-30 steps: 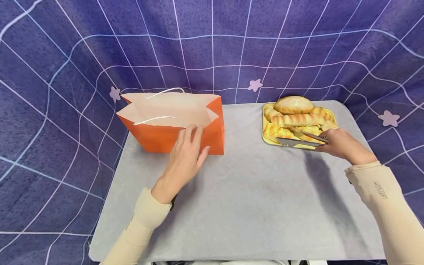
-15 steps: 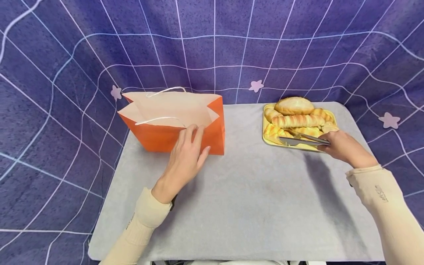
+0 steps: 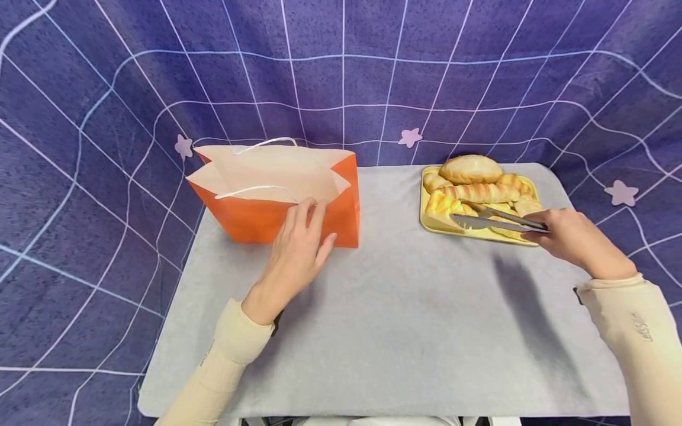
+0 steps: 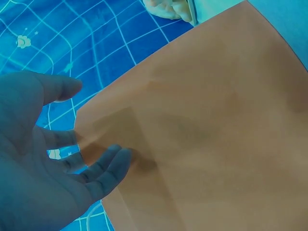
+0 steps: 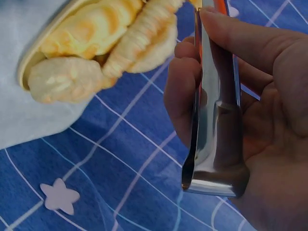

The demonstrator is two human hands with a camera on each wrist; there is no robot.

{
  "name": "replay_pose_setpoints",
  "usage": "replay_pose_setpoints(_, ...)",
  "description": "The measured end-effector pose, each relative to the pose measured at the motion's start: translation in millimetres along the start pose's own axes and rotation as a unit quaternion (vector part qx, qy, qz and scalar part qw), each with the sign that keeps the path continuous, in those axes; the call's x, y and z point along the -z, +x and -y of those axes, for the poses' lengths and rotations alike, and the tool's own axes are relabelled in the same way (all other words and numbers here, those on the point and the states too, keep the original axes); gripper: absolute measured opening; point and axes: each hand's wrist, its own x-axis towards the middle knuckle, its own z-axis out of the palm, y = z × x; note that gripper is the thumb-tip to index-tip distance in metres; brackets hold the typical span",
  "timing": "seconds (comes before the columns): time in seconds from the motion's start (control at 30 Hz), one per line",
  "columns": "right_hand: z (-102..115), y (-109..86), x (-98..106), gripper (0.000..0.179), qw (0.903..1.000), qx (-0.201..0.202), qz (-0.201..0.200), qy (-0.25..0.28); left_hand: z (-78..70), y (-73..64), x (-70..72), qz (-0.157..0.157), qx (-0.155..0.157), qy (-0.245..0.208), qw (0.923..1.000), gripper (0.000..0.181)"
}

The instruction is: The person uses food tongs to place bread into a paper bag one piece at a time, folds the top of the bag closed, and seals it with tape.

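Note:
An orange paper bag [image 3: 277,219] stands with its mouth spread, its pale inside and white string handles showing. My left hand [image 3: 298,245] touches its front rim near the right side; in the left wrist view the thumb stands away from the bag [image 4: 207,120]. At the right, my right hand [image 3: 578,239] grips metal tongs [image 3: 501,220], whose folded end shows in the right wrist view. The tongs' tips are at a yellow bread roll [image 3: 443,204] at the front left of the yellow tray [image 3: 453,232]. The roll sits tilted and looks slightly raised.
Other breads share the tray: a large oval loaf [image 3: 471,169] at the back, a long ridged roll [image 3: 482,192] across the middle, and several smaller pieces. A grey cloth [image 3: 394,331] covers the table. A blue-purple grid curtain [image 3: 373,77] hangs close behind and beside it.
My right hand has shifted right and slightly toward me with the tongs. The front-left roll has tilted and looks lifted a little. My left hand stays at the bag's rim.

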Motion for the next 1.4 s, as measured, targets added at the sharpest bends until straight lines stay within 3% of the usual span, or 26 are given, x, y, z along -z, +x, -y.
replay_pose_setpoints(0.17, 11, -4.4, 17, 0.020, 0.9998, 0.000, -0.017, -0.009, 0.4, -1.1, 2.1, 0.001, 0.000, -0.001, 1.0000, 0.056)
replay_pose_setpoints(0.53, 62, 4.9, 55, 0.021, 0.9930, 0.062, -0.093, -0.039, -0.3, -2.8, 2.2, 0.004, -0.005, 0.004, 1.0000, 0.057)
replay_pose_setpoints(0.73, 101, 17.5, 75, 0.036, 0.9783, 0.131, -0.158, -0.027, -0.1, -5.2, 3.2, -0.002, -0.007, 0.005, 1.0000, 0.057)
replay_pose_setpoints(0.93, 138, 33.0, 87, 0.042, 0.9627, 0.186, -0.196, -0.011, 0.1, -5.6, 5.6, 0.000, -0.007, 0.008, 0.9999, 0.057)
replay_pose_setpoints(1.4, 204, 106.1, 100, 0.037, 0.9614, 0.233, -0.146, 0.009, -2.3, -8.1, 8.5, 0.017, 0.004, 0.019, 0.9997, 0.058)
